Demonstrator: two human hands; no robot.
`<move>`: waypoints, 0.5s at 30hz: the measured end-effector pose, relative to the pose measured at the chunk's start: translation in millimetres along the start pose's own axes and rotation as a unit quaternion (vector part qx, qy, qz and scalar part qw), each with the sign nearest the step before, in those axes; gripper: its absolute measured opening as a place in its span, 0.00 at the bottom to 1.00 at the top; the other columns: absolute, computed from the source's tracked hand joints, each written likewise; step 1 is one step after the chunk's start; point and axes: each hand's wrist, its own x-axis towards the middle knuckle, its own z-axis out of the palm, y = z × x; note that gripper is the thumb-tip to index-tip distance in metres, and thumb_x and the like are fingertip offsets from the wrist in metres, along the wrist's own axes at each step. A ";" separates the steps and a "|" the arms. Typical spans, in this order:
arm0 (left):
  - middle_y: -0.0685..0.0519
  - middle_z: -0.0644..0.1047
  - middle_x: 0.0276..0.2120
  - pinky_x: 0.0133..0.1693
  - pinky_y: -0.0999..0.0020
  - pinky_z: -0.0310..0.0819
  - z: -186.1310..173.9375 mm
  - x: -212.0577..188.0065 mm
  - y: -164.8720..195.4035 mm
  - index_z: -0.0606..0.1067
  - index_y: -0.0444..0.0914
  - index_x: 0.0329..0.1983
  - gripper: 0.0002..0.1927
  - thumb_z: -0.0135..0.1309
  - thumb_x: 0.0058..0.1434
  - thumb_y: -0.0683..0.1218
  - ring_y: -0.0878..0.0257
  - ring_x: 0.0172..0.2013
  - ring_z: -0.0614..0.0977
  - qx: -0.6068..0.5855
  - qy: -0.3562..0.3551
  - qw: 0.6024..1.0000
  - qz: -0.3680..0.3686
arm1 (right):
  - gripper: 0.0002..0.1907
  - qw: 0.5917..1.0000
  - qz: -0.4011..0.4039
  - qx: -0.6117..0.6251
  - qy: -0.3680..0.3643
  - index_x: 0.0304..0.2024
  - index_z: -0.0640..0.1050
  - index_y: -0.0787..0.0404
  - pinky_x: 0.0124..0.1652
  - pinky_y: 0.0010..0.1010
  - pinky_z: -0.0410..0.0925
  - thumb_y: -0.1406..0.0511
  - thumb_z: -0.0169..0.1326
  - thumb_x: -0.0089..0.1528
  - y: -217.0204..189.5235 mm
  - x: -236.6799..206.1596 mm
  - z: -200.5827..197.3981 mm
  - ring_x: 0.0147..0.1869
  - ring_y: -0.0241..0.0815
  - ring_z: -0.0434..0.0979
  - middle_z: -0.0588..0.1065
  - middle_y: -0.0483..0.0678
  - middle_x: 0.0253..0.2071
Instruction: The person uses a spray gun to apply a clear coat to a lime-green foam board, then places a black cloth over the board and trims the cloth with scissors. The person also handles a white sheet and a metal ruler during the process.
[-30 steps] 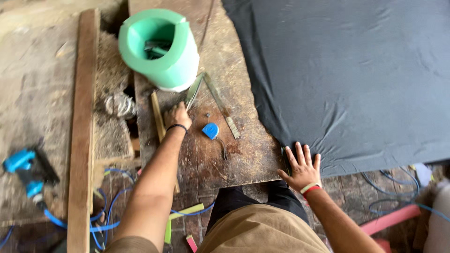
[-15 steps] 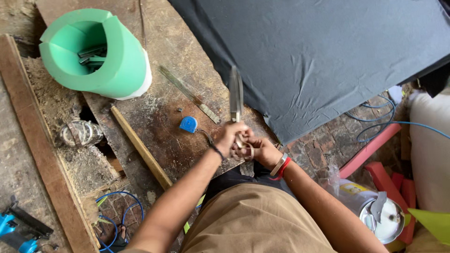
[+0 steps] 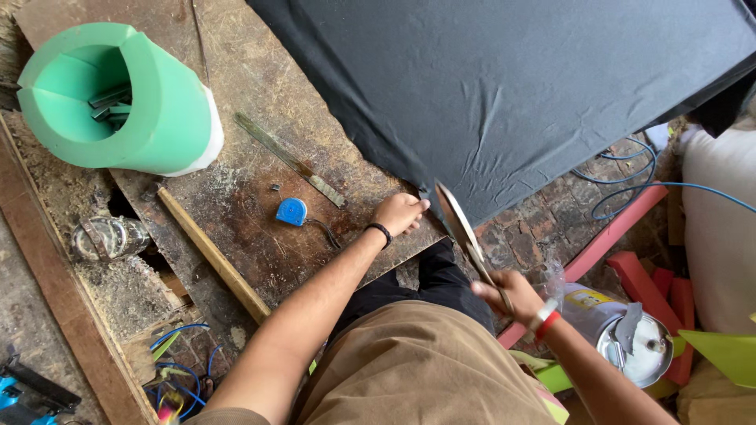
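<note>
— What do the hands have, seen from the head camera?

— The right hand (image 3: 504, 293) has its fingers wrapped tight round the handles of a pair of large scissors (image 3: 466, 234), blades together and pointing up and away toward the near edge of the black cloth (image 3: 504, 86). The left hand (image 3: 400, 212) rests on the near corner of the worn wooden board (image 3: 260, 236), fingers curled loosely together, touching the wood just beside the cloth's edge and gripping nothing.

— How far along does the work look?

— Early, I'd judge. The cloth shows no cut I can see; it lies whole, matte and dark, lightly creased, draped over the far right of the board and hanging off its edge. The blades are near it but not yet in it.

— What else is about?

— A blue tape measure (image 3: 292, 211) and a long metal ruler (image 3: 289, 160) lie left of the left hand, a wooden stick (image 3: 213, 253) further left, and a green foam cylinder (image 3: 118, 98) holding metal bits at the far left.
</note>
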 end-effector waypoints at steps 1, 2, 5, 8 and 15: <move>0.53 0.82 0.25 0.25 0.72 0.78 1.1 4.4 -1.7 0.81 0.34 0.31 0.18 0.58 0.64 0.55 0.67 0.23 0.83 -0.011 0.000 1.000 -0.004 | 0.34 0.999 0.000 0.027 -0.024 0.26 0.78 0.63 0.19 0.29 0.68 0.38 0.61 0.50 18.2 -6.0 -2.8 0.18 0.37 0.74 0.71 0.44 0.15; 0.52 0.83 0.26 0.25 0.71 0.79 2.2 8.1 -2.9 0.81 0.34 0.32 0.16 0.58 0.64 0.53 0.67 0.24 0.84 -0.035 0.010 0.999 -0.017 | 0.36 0.997 -0.001 0.053 -0.047 0.28 0.79 0.63 0.20 0.28 0.71 0.36 0.61 0.47 33.9 -9.6 -2.9 0.19 0.36 0.75 0.72 0.44 0.16; 0.51 0.84 0.27 0.26 0.71 0.80 3.8 16.0 -5.2 0.82 0.34 0.33 0.10 0.59 0.62 0.47 0.66 0.25 0.85 -0.082 0.033 0.995 -0.038 | 0.37 0.992 0.049 0.059 -0.101 0.37 0.82 0.54 0.21 0.27 0.68 0.34 0.59 0.43 62.7 -11.3 4.6 0.20 0.36 0.73 0.74 0.42 0.19; 0.50 0.84 0.28 0.27 0.72 0.80 4.3 20.1 -8.4 0.82 0.34 0.33 0.10 0.59 0.61 0.46 0.66 0.26 0.85 -0.086 0.035 0.995 -0.028 | 0.37 0.993 0.025 0.073 -0.088 0.37 0.82 0.55 0.23 0.26 0.70 0.34 0.57 0.44 61.1 2.7 11.1 0.23 0.34 0.77 0.76 0.42 0.21; 0.48 0.84 0.29 0.27 0.70 0.82 7.5 26.2 -16.1 0.81 0.32 0.34 0.10 0.58 0.61 0.45 0.63 0.27 0.87 -0.116 0.045 0.992 -0.028 | 0.32 0.997 0.028 0.057 -0.034 0.27 0.75 0.62 0.21 0.29 0.69 0.40 0.61 0.53 9.9 39.4 14.9 0.19 0.36 0.72 0.68 0.43 0.17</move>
